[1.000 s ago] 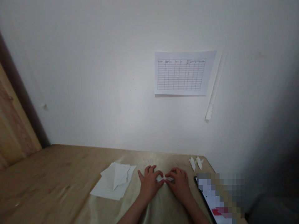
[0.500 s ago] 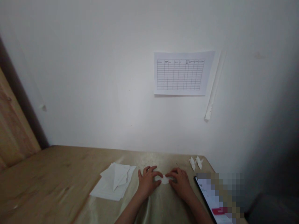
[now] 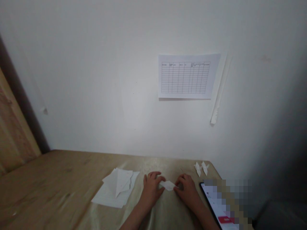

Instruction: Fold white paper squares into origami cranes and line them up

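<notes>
A small folded white paper (image 3: 169, 185) lies between my two hands, low over the cloth-covered table. My left hand (image 3: 153, 187) pinches its left end between thumb and fingers. At its right end, my right hand (image 3: 186, 188) pinches the other tip. The middle of the paper shows as a flat, pointed shape between the fingertips.
White paper sheets (image 3: 110, 196), some folded, lie on the table (image 3: 64, 179) at left. Two small folded paper figures (image 3: 200, 169) stand near the back right corner. A partly blurred tablet (image 3: 216, 204) lies at right. A printed chart (image 3: 184, 76) hangs on the wall.
My fingers have drawn slightly apart toward the ends of the folded paper, and more of it shows between them. The other papers remain in place.
</notes>
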A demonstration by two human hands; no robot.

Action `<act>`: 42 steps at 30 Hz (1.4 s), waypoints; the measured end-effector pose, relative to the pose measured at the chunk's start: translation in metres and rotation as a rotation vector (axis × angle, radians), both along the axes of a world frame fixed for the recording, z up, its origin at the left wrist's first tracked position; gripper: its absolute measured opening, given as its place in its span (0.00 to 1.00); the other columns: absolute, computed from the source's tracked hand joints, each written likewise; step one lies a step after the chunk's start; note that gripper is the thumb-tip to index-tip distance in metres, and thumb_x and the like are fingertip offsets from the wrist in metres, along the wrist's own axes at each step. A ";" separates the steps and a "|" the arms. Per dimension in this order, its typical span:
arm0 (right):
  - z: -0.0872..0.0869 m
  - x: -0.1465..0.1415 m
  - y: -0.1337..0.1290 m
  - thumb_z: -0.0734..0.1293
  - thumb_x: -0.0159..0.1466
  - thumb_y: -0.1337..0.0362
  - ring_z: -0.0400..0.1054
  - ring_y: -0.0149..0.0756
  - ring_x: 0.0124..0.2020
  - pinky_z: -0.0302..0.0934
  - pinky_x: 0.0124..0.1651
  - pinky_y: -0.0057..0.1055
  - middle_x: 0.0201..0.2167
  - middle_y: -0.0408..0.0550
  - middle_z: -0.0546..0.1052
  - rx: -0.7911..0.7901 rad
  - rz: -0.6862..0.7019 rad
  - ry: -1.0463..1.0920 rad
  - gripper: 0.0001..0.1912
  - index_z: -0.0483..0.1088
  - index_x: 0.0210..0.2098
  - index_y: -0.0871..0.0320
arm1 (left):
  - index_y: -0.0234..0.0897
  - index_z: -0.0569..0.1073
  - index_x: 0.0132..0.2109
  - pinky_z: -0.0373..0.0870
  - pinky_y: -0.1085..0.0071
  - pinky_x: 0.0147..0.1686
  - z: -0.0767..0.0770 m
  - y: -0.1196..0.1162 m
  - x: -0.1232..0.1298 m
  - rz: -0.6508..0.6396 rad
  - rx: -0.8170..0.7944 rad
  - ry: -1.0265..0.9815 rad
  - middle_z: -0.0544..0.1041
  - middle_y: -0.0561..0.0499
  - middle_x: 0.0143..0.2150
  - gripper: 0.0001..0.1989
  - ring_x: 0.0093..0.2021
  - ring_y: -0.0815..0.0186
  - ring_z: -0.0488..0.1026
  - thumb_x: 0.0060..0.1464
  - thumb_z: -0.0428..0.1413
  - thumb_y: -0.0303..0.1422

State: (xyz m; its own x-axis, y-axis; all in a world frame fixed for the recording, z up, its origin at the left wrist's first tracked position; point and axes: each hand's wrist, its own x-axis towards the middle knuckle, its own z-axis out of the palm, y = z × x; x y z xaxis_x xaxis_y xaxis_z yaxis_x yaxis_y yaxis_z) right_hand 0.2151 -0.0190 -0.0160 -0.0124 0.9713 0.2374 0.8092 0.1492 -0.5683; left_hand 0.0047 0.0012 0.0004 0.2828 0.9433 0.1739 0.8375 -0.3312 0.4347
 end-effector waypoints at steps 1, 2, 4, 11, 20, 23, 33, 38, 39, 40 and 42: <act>0.001 -0.001 -0.001 0.68 0.57 0.64 0.66 0.45 0.52 0.57 0.57 0.34 0.43 0.50 0.75 0.001 -0.004 -0.001 0.05 0.76 0.34 0.54 | 0.52 0.79 0.48 0.46 0.49 0.67 0.001 0.000 0.000 -0.011 0.016 -0.007 0.72 0.52 0.61 0.15 0.64 0.56 0.61 0.53 0.60 0.32; 0.003 -0.001 -0.002 0.68 0.58 0.64 0.66 0.45 0.52 0.57 0.57 0.34 0.43 0.50 0.75 0.001 -0.009 -0.003 0.04 0.75 0.34 0.54 | 0.51 0.80 0.45 0.47 0.50 0.67 0.001 0.000 0.001 -0.024 0.027 -0.012 0.72 0.52 0.61 0.12 0.64 0.56 0.62 0.53 0.60 0.32; 0.005 -0.003 -0.004 0.68 0.58 0.64 0.66 0.45 0.51 0.57 0.56 0.35 0.43 0.51 0.75 0.002 -0.019 -0.011 0.03 0.74 0.33 0.55 | 0.51 0.82 0.41 0.45 0.49 0.68 0.000 -0.001 0.002 -0.049 0.031 -0.017 0.73 0.53 0.60 0.09 0.63 0.55 0.62 0.54 0.60 0.33; 0.007 -0.008 -0.007 0.68 0.59 0.63 0.65 0.44 0.52 0.55 0.58 0.36 0.44 0.50 0.74 0.002 0.025 -0.014 0.04 0.75 0.33 0.54 | 0.61 0.80 0.46 0.40 0.41 0.67 -0.002 -0.003 0.002 -0.040 -0.028 -0.007 0.73 0.55 0.60 0.11 0.64 0.53 0.61 0.56 0.61 0.40; 0.011 -0.011 -0.010 0.64 0.62 0.64 0.63 0.39 0.55 0.51 0.63 0.35 0.45 0.45 0.77 0.020 0.216 0.059 0.09 0.77 0.35 0.51 | 0.55 0.77 0.53 0.40 0.40 0.67 -0.006 -0.005 0.003 -0.038 0.016 0.021 0.71 0.49 0.62 0.19 0.65 0.50 0.61 0.55 0.59 0.49; 0.010 -0.009 -0.008 0.62 0.62 0.65 0.64 0.40 0.55 0.52 0.63 0.37 0.44 0.46 0.78 0.027 0.207 0.088 0.11 0.76 0.37 0.53 | 0.57 0.77 0.54 0.38 0.38 0.67 -0.005 -0.006 0.002 -0.045 0.006 0.040 0.69 0.49 0.64 0.21 0.66 0.48 0.60 0.52 0.61 0.49; 0.006 -0.009 -0.006 0.59 0.61 0.71 0.65 0.40 0.55 0.47 0.66 0.41 0.48 0.48 0.77 0.023 0.192 0.020 0.20 0.78 0.45 0.50 | 0.63 0.77 0.52 0.38 0.36 0.66 -0.008 -0.003 0.003 -0.056 -0.023 0.057 0.62 0.51 0.70 0.19 0.69 0.49 0.56 0.54 0.59 0.37; 0.007 -0.014 -0.009 0.59 0.64 0.70 0.66 0.39 0.55 0.42 0.68 0.43 0.47 0.47 0.77 0.006 0.181 -0.012 0.19 0.78 0.44 0.50 | 0.60 0.79 0.49 0.38 0.37 0.67 -0.006 -0.004 0.003 -0.041 -0.012 0.058 0.62 0.52 0.70 0.15 0.69 0.51 0.57 0.55 0.60 0.37; 0.007 -0.014 -0.009 0.59 0.64 0.71 0.65 0.39 0.55 0.41 0.68 0.43 0.47 0.47 0.77 0.008 0.182 -0.014 0.19 0.78 0.45 0.50 | 0.60 0.79 0.49 0.37 0.36 0.67 -0.005 -0.004 0.003 -0.038 -0.014 0.063 0.62 0.52 0.70 0.15 0.69 0.51 0.57 0.55 0.60 0.38; 0.007 -0.015 -0.009 0.59 0.65 0.71 0.65 0.39 0.56 0.39 0.69 0.44 0.47 0.47 0.77 0.008 0.183 -0.017 0.19 0.78 0.45 0.50 | 0.60 0.79 0.48 0.37 0.35 0.67 -0.005 -0.004 0.003 -0.034 -0.016 0.069 0.63 0.52 0.69 0.14 0.69 0.51 0.57 0.55 0.60 0.39; 0.007 -0.014 -0.009 0.59 0.65 0.71 0.64 0.39 0.57 0.36 0.70 0.45 0.47 0.46 0.77 0.005 0.181 -0.024 0.19 0.78 0.45 0.49 | 0.61 0.79 0.48 0.37 0.34 0.66 -0.004 -0.004 0.002 -0.027 -0.026 0.085 0.63 0.53 0.69 0.13 0.69 0.50 0.57 0.54 0.61 0.42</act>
